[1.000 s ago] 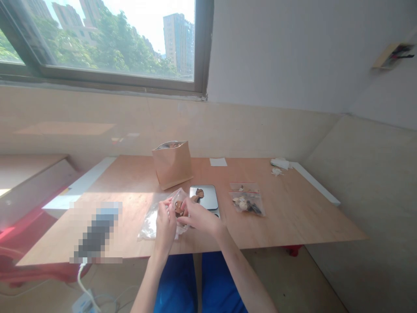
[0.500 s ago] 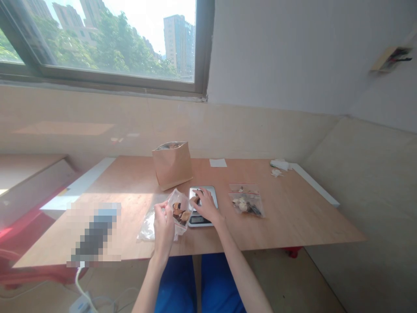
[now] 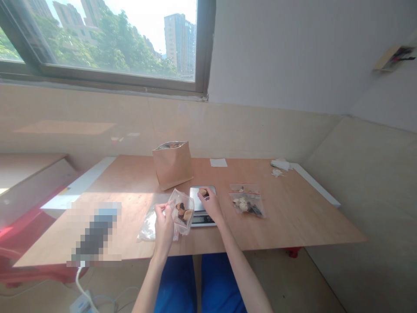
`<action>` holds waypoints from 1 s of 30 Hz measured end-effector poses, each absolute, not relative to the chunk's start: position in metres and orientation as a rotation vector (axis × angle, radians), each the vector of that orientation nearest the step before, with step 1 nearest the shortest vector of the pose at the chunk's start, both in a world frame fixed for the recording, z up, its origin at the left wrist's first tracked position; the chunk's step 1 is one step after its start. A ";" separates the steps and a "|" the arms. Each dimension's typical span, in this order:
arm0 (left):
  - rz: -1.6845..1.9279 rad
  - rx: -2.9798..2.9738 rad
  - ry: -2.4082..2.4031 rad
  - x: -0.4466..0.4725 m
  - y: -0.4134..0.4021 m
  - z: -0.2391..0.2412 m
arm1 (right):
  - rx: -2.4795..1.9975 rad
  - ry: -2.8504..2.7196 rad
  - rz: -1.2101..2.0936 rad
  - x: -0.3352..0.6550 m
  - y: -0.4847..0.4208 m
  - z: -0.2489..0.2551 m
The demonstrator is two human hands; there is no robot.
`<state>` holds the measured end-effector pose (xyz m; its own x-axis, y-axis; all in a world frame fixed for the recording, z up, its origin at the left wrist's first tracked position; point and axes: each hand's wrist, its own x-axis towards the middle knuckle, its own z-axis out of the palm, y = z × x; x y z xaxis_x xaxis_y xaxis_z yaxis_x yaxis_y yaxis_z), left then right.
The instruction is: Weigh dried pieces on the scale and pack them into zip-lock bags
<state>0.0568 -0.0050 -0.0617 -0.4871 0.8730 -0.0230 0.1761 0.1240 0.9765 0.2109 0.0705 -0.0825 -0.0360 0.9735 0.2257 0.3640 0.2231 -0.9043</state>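
Note:
My left hand (image 3: 163, 221) pinches the edge of a clear zip bag (image 3: 185, 202) and holds it tilted beside the scale. Several dried brown-and-tan pieces (image 3: 182, 213) lie inside that bag. Over the plate of a silver kitchen scale (image 3: 196, 200), my right hand (image 3: 210, 204) is closed with its fingertips on a dried tan-and-dark piece (image 3: 203, 191). The scale's dark display (image 3: 198, 220) shows in part below my wrist; its digits are too small to read. Flat clear plastic bags (image 3: 148, 226) lie under and left of my left hand.
A brown paper bag (image 3: 174, 167) stands open behind the scale. To the right lie filled zip bags (image 3: 247, 204). A white paper (image 3: 218, 162) and some white scraps (image 3: 278, 167) sit farther back. A blurred-out object (image 3: 96, 234) with a white cable is at front left.
My right hand has drawn its fingers together on a dried piece, lifting slightly off the scale plate and shifting right. More of the plate shows. The bag in my left hand has barely moved.

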 end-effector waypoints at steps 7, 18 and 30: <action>1.282 1.067 1.813 0.067 -0.007 -0.056 | -0.921 -1.448 1.298 0.198 0.050 -0.027; 1.377 1.093 1.701 0.081 -0.014 -0.057 | -1.210 -1.783 1.029 0.187 0.046 -0.030; 1.335 1.171 1.674 0.083 -0.017 -0.056 | -1.157 -1.938 0.935 0.184 0.040 -0.024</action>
<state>0.0826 -0.0165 -0.0563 -0.3581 0.9335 0.0204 0.2276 0.0661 0.9715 0.1836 0.0405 -0.0236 -0.3699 0.9094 0.1901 0.4175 0.3455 -0.8405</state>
